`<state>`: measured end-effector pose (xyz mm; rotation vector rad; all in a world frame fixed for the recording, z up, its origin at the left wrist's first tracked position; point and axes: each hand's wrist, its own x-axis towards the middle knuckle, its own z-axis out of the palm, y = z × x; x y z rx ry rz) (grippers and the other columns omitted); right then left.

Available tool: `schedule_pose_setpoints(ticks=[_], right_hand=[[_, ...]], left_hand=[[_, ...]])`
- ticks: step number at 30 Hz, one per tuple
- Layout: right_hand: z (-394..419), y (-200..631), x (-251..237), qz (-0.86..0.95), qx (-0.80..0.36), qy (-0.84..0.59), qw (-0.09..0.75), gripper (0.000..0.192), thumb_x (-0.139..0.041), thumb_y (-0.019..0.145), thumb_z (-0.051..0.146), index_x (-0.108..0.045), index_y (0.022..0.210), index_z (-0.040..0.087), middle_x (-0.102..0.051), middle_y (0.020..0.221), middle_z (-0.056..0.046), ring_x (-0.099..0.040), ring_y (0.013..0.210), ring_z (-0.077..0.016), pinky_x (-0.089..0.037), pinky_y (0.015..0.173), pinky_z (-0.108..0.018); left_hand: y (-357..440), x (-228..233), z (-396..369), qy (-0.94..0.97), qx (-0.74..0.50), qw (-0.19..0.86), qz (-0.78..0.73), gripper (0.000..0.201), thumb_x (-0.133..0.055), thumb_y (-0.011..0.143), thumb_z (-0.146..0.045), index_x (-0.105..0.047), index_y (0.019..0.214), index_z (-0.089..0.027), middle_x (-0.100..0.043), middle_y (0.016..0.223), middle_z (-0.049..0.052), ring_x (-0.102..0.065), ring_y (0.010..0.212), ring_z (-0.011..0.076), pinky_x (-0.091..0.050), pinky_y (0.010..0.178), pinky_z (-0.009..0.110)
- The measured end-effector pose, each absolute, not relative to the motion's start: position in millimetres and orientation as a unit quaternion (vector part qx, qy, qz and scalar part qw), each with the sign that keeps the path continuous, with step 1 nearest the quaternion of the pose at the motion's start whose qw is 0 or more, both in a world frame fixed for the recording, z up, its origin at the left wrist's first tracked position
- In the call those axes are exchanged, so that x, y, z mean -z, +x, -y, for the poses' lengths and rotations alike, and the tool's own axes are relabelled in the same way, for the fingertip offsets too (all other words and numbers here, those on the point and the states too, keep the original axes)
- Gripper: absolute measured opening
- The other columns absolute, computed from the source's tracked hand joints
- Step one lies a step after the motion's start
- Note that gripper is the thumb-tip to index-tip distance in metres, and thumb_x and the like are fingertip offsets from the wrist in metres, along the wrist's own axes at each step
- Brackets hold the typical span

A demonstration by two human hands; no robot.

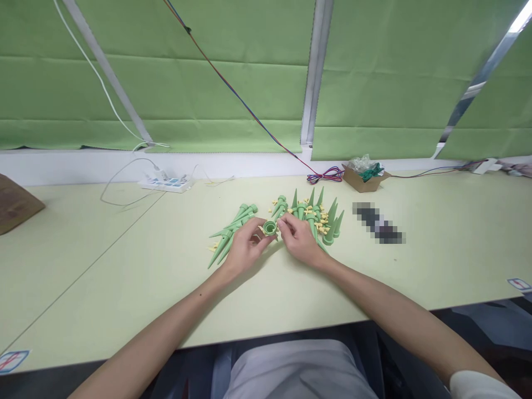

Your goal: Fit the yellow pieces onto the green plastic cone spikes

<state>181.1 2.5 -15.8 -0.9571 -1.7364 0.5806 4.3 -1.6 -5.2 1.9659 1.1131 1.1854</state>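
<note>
My left hand [246,244] grips a green plastic watering spike [270,228], its round open end facing up toward me. Close beside that rim is my right hand [300,239], thumb and forefinger pinched together; whatever they hold is too small to make out. Several green spikes [224,241] lie in a pile behind and left of my left hand. Beyond my right hand, more spikes [332,219], some standing point up, are mixed with small yellow plastic pieces [321,227].
A small cardboard box [361,180] with clear plastic and green material sits at the back. Near it lies a coiled cable [325,175]. A white power strip [166,184] stands back left, brown cardboard [16,204] at the far left. A pixelated dark object [378,223] lies on the right.
</note>
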Motion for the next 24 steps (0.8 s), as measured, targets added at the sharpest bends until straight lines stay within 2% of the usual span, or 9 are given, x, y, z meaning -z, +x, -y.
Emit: schedule_pose_setpoints(ticks=[8,17,21,24], right_hand=[[-3.1,180.0,16.6,0.72,-0.235,-0.403,0.513,0.031,-0.046,0.101,0.036,-0.046,0.074,0.022,-0.039,0.057,0.006,-0.036,0.052,-0.0115,-0.029,0.054,-0.027],[-0.9,179.1,17.3,0.708,-0.245,-0.404,0.524,0.029,-0.045,0.102,0.04,-0.049,0.079,0.022,-0.043,0.06,0.005,-0.04,0.054,-0.0119,-0.031,0.055,-0.027],[-0.8,179.1,17.3,0.712,-0.233,-0.4,0.528,0.028,-0.044,0.103,0.04,-0.048,0.081,0.022,-0.044,0.062,0.005,-0.04,0.054,-0.012,-0.032,0.056,-0.027],[-0.9,179.3,17.0,0.716,-0.225,-0.399,0.527,0.028,-0.043,0.103,0.039,-0.049,0.082,0.022,-0.045,0.063,0.004,-0.041,0.055,-0.0122,-0.033,0.057,-0.027]], left_hand=[[4.3,3.9,2.6,0.756,-0.45,0.251,-0.404,0.011,-0.065,0.087,-0.031,-0.063,0.092,-0.022,-0.06,0.09,0.003,-0.057,0.078,0.0168,-0.047,0.064,0.026],[8.1,4.0,0.4,0.738,-0.437,0.279,-0.432,0.016,-0.066,0.085,-0.03,-0.06,0.098,-0.022,-0.065,0.1,0.004,-0.061,0.077,0.016,-0.046,0.061,0.026],[7.0,3.9,-2.9,0.707,-0.406,0.372,-0.444,0.015,-0.065,0.087,-0.034,-0.062,0.088,-0.02,-0.064,0.079,0.002,-0.059,0.064,0.0148,-0.045,0.056,0.026],[6.8,2.5,-4.5,0.636,-0.38,0.513,-0.433,0.031,-0.061,0.091,-0.047,-0.061,0.079,-0.018,-0.06,0.068,0.002,-0.059,0.056,0.0154,-0.045,0.049,0.027]])
